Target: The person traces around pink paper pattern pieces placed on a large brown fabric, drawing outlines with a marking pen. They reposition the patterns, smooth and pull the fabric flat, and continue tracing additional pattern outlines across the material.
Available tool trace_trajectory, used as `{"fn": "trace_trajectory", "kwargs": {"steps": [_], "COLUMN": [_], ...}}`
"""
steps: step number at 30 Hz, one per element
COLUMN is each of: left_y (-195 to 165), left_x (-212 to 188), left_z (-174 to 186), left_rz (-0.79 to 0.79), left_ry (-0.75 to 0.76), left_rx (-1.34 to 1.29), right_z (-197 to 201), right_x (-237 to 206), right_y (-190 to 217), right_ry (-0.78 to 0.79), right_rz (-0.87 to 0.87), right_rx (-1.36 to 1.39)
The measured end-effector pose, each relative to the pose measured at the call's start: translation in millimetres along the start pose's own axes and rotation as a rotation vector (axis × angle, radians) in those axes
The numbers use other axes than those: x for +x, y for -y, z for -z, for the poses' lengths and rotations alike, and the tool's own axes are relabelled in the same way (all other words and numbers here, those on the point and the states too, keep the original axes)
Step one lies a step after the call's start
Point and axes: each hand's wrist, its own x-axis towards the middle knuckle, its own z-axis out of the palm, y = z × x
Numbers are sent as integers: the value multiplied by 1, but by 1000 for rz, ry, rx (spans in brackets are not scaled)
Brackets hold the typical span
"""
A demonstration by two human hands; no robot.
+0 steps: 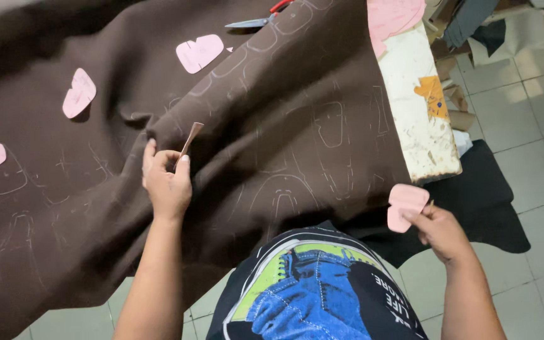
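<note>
Pink template (held) — brown fabric bunched.

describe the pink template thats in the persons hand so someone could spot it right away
Start at the big brown sheet over the worktable, then go past its right edge. The pink template is pinched in the right hand; the other pink pieces lie flat on the sheet.

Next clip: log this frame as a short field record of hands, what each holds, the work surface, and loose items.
Left hand: presses on the brown fabric, holding a thin marking stick
Right hand: holds a pink template off the table's edge
Fabric: draped over the table, covered in chalk outlines
Loose templates: pink pieces lying on the fabric
Scissors: at the far edge, red handles
Floor: pale tiles, dark cloth lying on it
</note>
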Motion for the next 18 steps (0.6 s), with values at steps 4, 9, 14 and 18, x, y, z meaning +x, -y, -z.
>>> {"fn": "trace_trajectory", "kwargs": {"steps": [4,9,14,18], "left_y": [39,58,25,-37], "left_x": [5,18,54,50], "left_z": [-30,-32,-3,-6], "left_rz": [107,-35,167,-127], "left_ry": [-26,-183,-209,-105], "left_rx": [1,-62,-60,16], "right_z": [-29,-82,-61,-41], "right_x": [22,69,59,24], "right_y": [61,104,90,43], "right_ry": [55,245,359,363], "right_rz": [200,668,479,545], "right_rx": [121,-132,-222,-208]}}
